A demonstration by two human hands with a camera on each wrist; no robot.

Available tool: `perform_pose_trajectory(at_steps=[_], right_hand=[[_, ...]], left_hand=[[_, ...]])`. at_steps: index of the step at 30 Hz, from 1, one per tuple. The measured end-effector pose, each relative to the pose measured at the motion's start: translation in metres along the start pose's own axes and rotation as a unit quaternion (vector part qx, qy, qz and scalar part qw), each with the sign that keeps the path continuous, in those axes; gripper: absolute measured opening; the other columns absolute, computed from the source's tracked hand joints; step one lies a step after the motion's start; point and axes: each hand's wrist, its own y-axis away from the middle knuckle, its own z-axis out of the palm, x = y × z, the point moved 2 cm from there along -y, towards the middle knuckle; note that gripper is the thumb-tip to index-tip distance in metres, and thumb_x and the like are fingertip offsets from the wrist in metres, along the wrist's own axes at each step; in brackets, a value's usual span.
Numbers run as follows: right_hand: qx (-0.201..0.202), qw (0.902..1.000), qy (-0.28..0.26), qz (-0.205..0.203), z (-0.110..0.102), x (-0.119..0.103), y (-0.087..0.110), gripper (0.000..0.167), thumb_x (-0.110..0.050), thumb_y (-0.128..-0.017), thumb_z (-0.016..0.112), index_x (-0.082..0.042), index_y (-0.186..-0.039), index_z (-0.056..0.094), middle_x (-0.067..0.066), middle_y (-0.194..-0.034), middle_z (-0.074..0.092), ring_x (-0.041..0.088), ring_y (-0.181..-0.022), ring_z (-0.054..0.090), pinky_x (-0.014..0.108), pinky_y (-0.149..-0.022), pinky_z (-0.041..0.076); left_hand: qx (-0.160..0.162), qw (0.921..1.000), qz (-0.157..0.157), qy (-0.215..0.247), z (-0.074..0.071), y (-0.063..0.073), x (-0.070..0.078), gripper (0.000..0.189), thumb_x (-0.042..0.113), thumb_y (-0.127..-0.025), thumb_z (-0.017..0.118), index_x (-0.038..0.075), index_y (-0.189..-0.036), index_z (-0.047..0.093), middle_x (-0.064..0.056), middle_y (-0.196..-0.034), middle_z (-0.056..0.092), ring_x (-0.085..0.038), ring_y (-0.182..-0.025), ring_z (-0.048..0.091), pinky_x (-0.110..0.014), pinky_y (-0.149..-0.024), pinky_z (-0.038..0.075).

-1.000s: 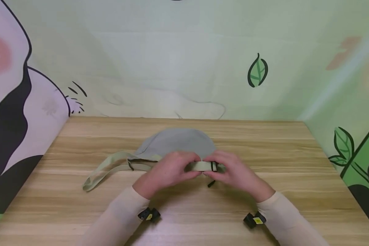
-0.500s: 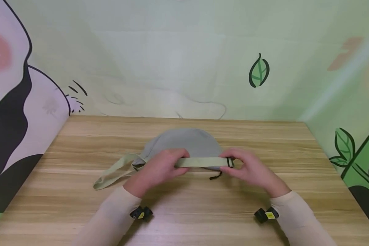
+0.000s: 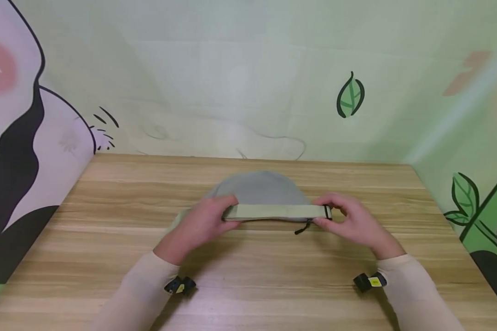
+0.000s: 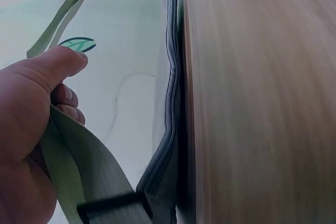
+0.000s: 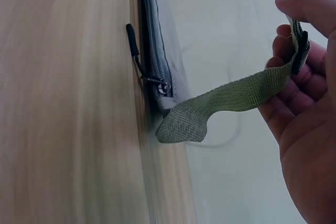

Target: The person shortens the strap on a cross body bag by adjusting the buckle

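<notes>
A grey half-moon sling bag (image 3: 261, 186) stands on the wooden table with its curved side away from me. Across its front runs a pale green webbing strap (image 3: 279, 211), held taut between my hands. My left hand (image 3: 200, 223) grips the strap near the bag's left end, where a black buckle (image 4: 113, 208) shows in the left wrist view. My right hand (image 3: 352, 223) pinches it at a black slider buckle (image 3: 327, 212). Below hangs the black zipper pull (image 3: 302, 228) at the right end of the zipper (image 4: 170, 77). My left hand and forearm hide most of the strap's left loop.
The wooden table (image 3: 248, 285) meets a printed backdrop (image 3: 232, 92) at its far edge. Side panels with drawn leaves and a cartoon figure border it. Both wrists carry small black cameras (image 3: 180, 286).
My hands have moved apart along the strap, the left one leftward and the right one rightward with the slider buckle. The strap span between them is longer. The bag has shifted slightly right.
</notes>
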Motion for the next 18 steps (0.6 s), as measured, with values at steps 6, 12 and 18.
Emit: perform_pose_trajectory(at_steps=[6, 12, 18], right_hand=[[-0.012, 0.9998, 0.003, 0.014, -0.005, 0.006, 0.003, 0.027, 0.0, -0.092, 0.082, -0.011, -0.115, 0.072, -0.003, -0.108, 0.075, 0.003, -0.104, 0.065, 0.017, -0.097, 0.051], [-0.006, 0.9996, 0.006, 0.028, -0.012, 0.008, 0.005, 0.026, 0.001, -0.092, 0.08, -0.01, -0.113, 0.071, -0.004, -0.106, 0.072, 0.005, -0.101, 0.063, 0.02, -0.094, 0.051], [0.014, 0.9996, 0.0, 0.023, -0.019, 0.009, 0.008, 0.027, 0.004, -0.09, 0.078, -0.008, -0.113, 0.072, -0.003, -0.107, 0.071, 0.005, -0.099, 0.063, 0.018, -0.091, 0.05]], left_hand=[[0.004, 0.9999, -0.004, -0.015, -0.002, 0.003, -0.003, 0.027, 0.015, -0.087, 0.09, 0.011, -0.1, 0.067, 0.002, -0.081, 0.067, -0.013, -0.071, 0.057, -0.03, -0.064, 0.054], [0.017, 0.9992, 0.004, -0.037, -0.004, 0.007, -0.008, 0.029, 0.01, -0.085, 0.091, 0.008, -0.1, 0.066, -0.003, -0.081, 0.07, -0.016, -0.07, 0.06, -0.034, -0.063, 0.057], [0.02, 0.9982, -0.004, -0.056, -0.009, 0.012, -0.013, 0.033, 0.011, -0.085, 0.091, 0.007, -0.104, 0.065, -0.008, -0.083, 0.073, -0.021, -0.069, 0.064, -0.04, -0.063, 0.059]])
